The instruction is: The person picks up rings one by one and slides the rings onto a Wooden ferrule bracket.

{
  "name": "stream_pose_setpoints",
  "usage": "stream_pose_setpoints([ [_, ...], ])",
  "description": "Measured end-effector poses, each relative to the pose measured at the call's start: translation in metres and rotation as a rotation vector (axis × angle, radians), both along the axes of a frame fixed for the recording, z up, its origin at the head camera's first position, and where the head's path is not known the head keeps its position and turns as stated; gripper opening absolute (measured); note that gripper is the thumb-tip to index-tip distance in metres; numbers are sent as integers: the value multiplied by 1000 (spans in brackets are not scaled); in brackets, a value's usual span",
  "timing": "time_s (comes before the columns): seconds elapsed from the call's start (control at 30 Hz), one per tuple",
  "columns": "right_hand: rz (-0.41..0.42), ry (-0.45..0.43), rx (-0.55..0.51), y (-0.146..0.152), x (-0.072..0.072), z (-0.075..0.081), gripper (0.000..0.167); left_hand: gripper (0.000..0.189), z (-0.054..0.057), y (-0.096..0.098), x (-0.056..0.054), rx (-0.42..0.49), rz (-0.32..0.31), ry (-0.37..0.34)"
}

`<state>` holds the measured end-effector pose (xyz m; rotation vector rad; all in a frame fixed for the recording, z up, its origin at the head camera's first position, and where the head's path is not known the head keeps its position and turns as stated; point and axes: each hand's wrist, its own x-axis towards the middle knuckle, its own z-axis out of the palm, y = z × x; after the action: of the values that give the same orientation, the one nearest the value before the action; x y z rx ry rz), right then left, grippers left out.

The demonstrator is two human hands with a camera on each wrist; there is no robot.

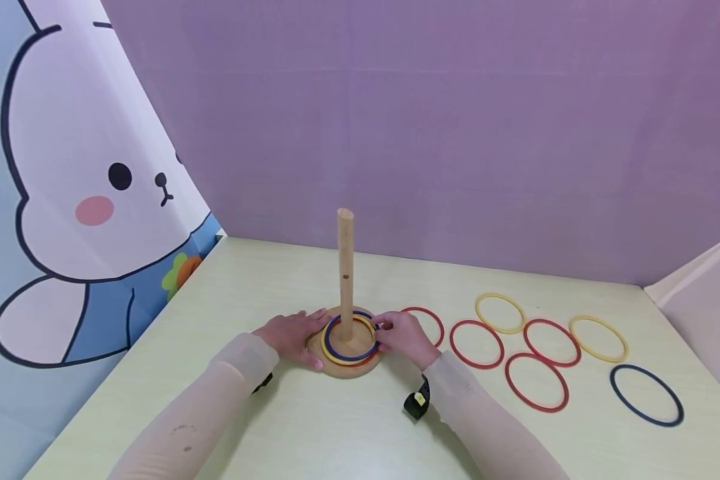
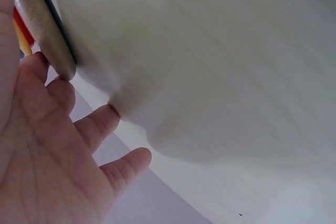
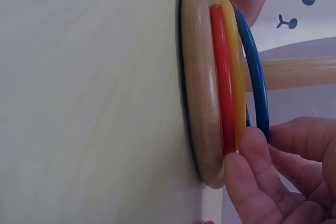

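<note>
Pale wood makes up the upright peg (image 1: 347, 253) and its round base (image 1: 342, 372). A blue ring (image 3: 259, 77) encircles the peg, tilted, its right side raised over a yellow ring (image 3: 236, 61) and a red ring (image 3: 224, 77) stacked lower around the peg. Right of the peg, the right hand (image 1: 405, 337) pinches the blue ring between thumb and finger. Left of the peg, the left hand (image 1: 289, 335), fingers extended, touches the base's edge and grips no ring. Seating the ring well probably means levelling it, keeping it centred on the peg, and releasing gently while the left hand steadies the base.

The cream surface (image 1: 312, 427) spreads around the peg; to the peg's right lie four loose red rings (image 1: 483, 367), two loose yellow rings (image 1: 495, 294) and a dark-blue ring (image 1: 666, 425). Behind the peg hangs purple cloth (image 1: 396, 133); far to its left, a drape (image 1: 84, 120) shows a white cartoon animal.
</note>
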<state>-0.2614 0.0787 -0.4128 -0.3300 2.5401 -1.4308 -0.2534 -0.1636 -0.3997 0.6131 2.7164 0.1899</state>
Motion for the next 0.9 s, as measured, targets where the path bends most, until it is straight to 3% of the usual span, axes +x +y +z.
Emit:
stream_pose_setpoints([
  [0.63,64,-35,-30,1,0,-4,26,99,-3,-1,-3,10,6,-14],
  [0.9,66,-38,4,2,0,-3,26,97,-5,-1,-3,-1,1,-6],
])
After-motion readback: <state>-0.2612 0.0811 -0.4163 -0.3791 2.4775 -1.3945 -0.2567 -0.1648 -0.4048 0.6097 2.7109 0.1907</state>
